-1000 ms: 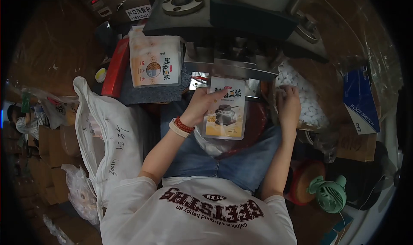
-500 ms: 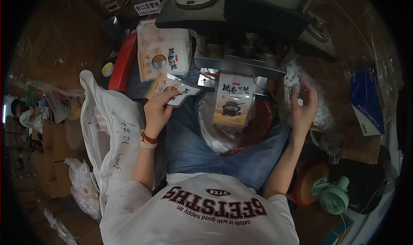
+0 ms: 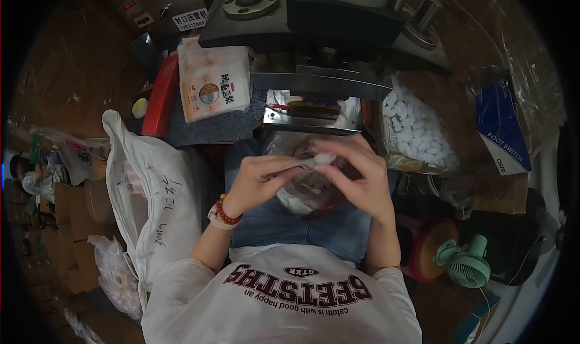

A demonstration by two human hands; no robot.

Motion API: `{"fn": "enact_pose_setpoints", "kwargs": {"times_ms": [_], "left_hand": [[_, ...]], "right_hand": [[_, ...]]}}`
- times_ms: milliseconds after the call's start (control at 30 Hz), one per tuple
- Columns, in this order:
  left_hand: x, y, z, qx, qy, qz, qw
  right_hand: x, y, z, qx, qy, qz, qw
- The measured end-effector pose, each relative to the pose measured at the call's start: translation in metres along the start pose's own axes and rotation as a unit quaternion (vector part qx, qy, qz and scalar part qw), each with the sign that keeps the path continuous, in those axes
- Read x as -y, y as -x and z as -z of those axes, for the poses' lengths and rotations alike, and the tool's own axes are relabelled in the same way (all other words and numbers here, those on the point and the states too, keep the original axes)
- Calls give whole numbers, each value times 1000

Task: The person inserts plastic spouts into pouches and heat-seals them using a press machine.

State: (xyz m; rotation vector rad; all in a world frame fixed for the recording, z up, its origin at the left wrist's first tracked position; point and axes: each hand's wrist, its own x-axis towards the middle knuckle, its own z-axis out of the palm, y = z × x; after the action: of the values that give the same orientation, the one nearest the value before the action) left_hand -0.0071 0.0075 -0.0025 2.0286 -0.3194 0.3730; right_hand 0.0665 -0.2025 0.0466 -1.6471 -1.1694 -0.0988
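Observation:
Over my lap, my left hand (image 3: 257, 186) pinches a pouch (image 3: 296, 165), which is turned nearly edge-on. My right hand (image 3: 365, 178) meets it at the pouch's end, thumb and fingers closed around a small white plastic spout (image 3: 325, 158). The spout is at the pouch's edge; whether it sits inside the opening I cannot tell. Below both hands, between my legs, is a clear plastic bag (image 3: 299, 200). A stack of printed pouches (image 3: 212, 84) lies to the left, beyond my left hand.
A press machine (image 3: 320, 81) stands ahead, its metal plate (image 3: 284, 117) facing me. Right of it is a box of white plastic spouts (image 3: 417, 126), near a blue foot-switch box (image 3: 504, 129). A red box (image 3: 161, 96) and large white sack (image 3: 175, 205) are left; a green fan (image 3: 471, 265) is right.
My right hand has come from the spout box to the middle with a white spout. My left hand has brought its pouch right to meet it. The pouch hanging at the press is gone from view.

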Motion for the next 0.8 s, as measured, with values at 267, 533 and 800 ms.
{"fn": "enact_pose_setpoints", "kwargs": {"times_ms": [267, 533, 800], "left_hand": [[22, -46, -40, -48, 417, 344, 840], [41, -55, -27, 18, 386, 358, 850], [88, -5, 58, -43, -497, 108, 860]], "right_hand": [[-27, 14, 45, -254, 297, -222, 894], [-101, 39, 54, -117, 404, -333, 844], [-70, 33, 42, -356, 121, -244, 894]]}}
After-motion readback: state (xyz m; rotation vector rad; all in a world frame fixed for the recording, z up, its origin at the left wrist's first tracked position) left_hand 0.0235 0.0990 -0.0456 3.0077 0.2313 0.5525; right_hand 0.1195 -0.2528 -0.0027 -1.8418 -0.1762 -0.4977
